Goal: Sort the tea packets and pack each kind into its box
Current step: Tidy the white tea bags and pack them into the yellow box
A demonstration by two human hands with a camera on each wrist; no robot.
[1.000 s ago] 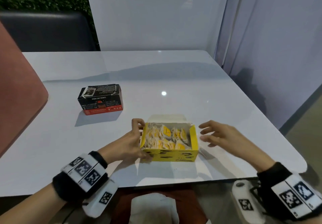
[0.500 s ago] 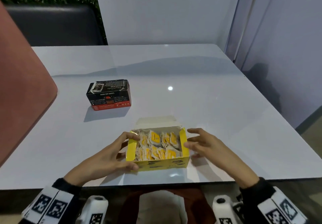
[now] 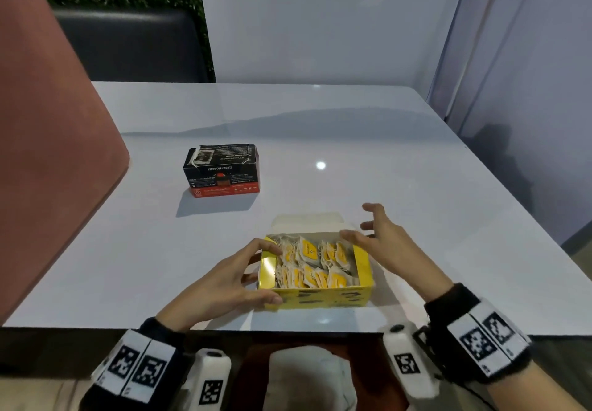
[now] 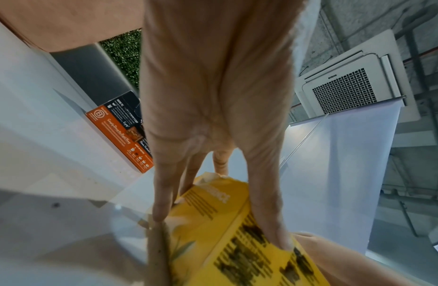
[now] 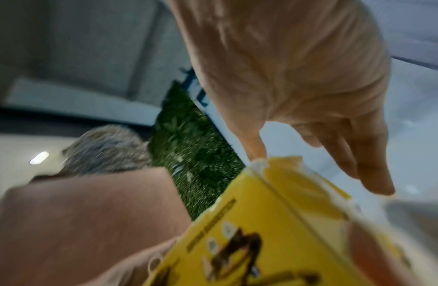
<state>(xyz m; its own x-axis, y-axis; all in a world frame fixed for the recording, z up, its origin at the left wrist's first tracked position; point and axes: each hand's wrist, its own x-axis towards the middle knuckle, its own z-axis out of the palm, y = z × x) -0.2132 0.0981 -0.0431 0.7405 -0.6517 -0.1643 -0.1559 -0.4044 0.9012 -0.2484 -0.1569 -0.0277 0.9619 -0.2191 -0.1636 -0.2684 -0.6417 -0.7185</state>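
Observation:
An open yellow box [image 3: 320, 298] stands near the table's front edge, filled with several yellow-and-white tea packets [image 3: 314, 260]. Its pale lid flap [image 3: 307, 221] lies back on the table behind it. My left hand [image 3: 224, 282] grips the box's left end, thumb on the front wall and fingers at the far left corner; the left wrist view shows those fingers [image 4: 161, 193] spanning the yellow box [image 4: 213, 222]. My right hand [image 3: 384, 244] hovers at the far right corner with fingers spread, thumb tip at the rim. In the blurred right wrist view, the right hand [image 5: 298, 87] is above the yellow box [image 5: 262, 222].
A closed black-and-red tea box [image 3: 221, 170] stands further back to the left, apart from the yellow one. A pink chair back [image 3: 48, 154] rises along the table's left side. A white panel [image 3: 304, 26] closes off the far edge.
The yellow box has come nearer to the front edge. My right hand has moved from beside the box's right wall to its far right corner and spread its fingers. The left hand keeps its hold.

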